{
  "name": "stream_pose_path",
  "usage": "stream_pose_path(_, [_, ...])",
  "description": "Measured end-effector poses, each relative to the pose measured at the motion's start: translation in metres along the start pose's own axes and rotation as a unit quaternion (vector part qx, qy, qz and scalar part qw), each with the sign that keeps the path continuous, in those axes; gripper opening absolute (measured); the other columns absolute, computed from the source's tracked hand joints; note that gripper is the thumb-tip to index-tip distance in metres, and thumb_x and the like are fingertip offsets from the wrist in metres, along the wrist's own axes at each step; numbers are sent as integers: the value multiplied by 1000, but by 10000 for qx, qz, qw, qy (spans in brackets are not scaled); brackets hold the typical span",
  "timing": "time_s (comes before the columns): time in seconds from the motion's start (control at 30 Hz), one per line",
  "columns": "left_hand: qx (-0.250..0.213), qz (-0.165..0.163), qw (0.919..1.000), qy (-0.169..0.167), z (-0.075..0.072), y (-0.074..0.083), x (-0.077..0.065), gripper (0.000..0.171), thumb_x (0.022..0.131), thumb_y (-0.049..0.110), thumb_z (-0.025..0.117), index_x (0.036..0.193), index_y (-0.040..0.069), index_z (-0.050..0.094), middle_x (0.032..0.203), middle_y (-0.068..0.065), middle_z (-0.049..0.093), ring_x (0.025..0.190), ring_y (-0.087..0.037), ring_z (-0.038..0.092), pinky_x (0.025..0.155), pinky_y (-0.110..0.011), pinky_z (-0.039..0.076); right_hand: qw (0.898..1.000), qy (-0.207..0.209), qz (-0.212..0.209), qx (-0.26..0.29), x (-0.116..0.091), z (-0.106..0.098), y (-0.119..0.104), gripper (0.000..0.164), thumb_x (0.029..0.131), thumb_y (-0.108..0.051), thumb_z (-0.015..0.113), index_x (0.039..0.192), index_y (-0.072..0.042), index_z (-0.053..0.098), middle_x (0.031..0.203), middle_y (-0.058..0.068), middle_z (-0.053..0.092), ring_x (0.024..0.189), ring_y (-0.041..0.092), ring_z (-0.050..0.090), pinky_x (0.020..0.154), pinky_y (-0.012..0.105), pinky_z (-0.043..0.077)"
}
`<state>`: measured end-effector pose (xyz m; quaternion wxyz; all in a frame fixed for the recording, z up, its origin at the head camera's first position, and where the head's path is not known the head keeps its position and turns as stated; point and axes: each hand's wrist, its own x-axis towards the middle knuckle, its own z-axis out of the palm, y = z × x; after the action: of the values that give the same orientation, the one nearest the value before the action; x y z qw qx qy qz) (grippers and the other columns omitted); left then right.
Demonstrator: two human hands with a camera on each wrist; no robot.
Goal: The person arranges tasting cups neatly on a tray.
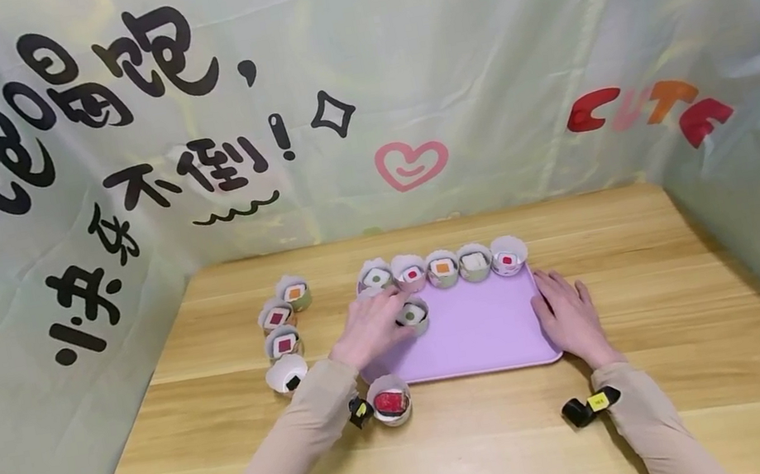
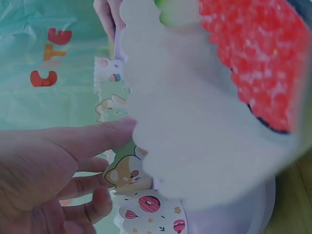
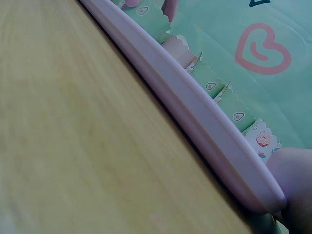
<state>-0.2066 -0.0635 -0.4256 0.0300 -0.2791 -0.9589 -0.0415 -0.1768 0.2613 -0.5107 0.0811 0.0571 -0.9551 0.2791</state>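
My left hand (image 1: 374,328) is over the left side of a lilac tray (image 1: 482,333). Its thumb and fingers close about a green paper cup (image 1: 414,317) that contains a white sushi-like piece with a green centre. In the left wrist view, a dog print shows on this cup's wall (image 2: 129,170). Another cup on the tray is mostly hidden by this hand. My right hand (image 1: 575,317) rests at the tray's right edge, its fingers extended and thumb against the rim. In the right wrist view, part of that hand (image 3: 295,187) overlaps the tray's corner.
Several filled paper cups (image 1: 442,269) line the tray's far edge. More stand in a column left of the tray, including a white cup (image 1: 286,374). A cup with a red-topped piece (image 1: 391,404) sits by the tray's near left corner, close to my left wrist.
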Motion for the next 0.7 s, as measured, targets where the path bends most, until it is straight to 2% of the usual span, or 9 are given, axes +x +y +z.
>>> stream_pose_path(0.23, [-136, -241, 9995, 146, 2, -3, 5, 60, 83, 40, 81, 135, 15, 63, 122, -5, 73, 91, -24, 67, 60, -30, 44, 10000, 31, 0, -37, 0, 1, 1, 51, 106, -18, 41, 149, 9, 39, 156, 30, 37, 148, 49, 27, 120, 71, 9])
stream_pose_path(0.5, [-322, -387, 9985, 232, 6, -5, 9, 46, 86, 32, 80, 128, 16, 67, 101, -2, 77, 78, -19, 65, 52, -27, 41, 10000, 43, 15, -35, 0, 1, 0, 51, 106, -17, 40, 149, 8, 39, 157, 29, 37, 149, 49, 26, 121, 70, 8])
stream_pose_path(0.7, [-420, -486, 9975, 289, 6, -6, 9, 45, 88, 29, 78, 130, 16, 66, 102, -4, 77, 74, -19, 64, 50, -26, 41, 10000, 8, 27, -38, 0, 1, -1, 51, 106, -18, 40, 149, 9, 39, 157, 30, 37, 148, 49, 26, 120, 70, 8])
